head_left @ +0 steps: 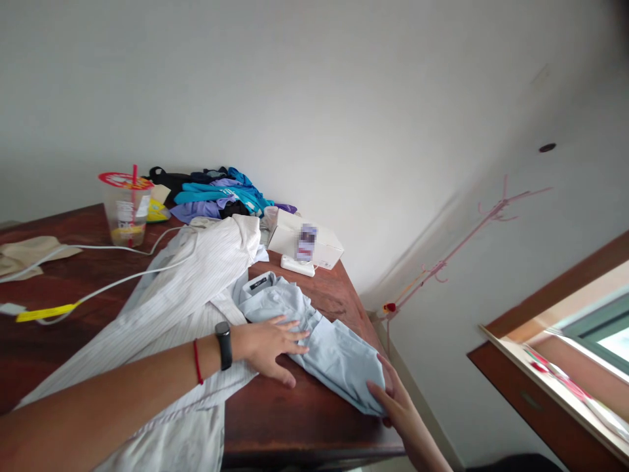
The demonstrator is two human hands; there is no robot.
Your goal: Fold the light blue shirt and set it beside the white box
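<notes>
A light blue collared shirt (339, 354), folded into a long narrow shape, lies on the dark wooden table (295, 426). My left hand (270, 344), with a black band and a red string on its arm, rests on the shirt near the collar, fingers spread. At the shirt's lower right end, my right hand (393, 400) has the edge of the fabric between thumb and fingers. To the left, a white striped shirt (181, 295) is spread over the table, partly under my left forearm.
A plastic cup (125, 216) with a red straw stands at the back left, near white cables (113, 286). Behind are piled clothes (221, 193), a white box (322, 246) and a power strip (297, 265). A pink rack (457, 246) stands right.
</notes>
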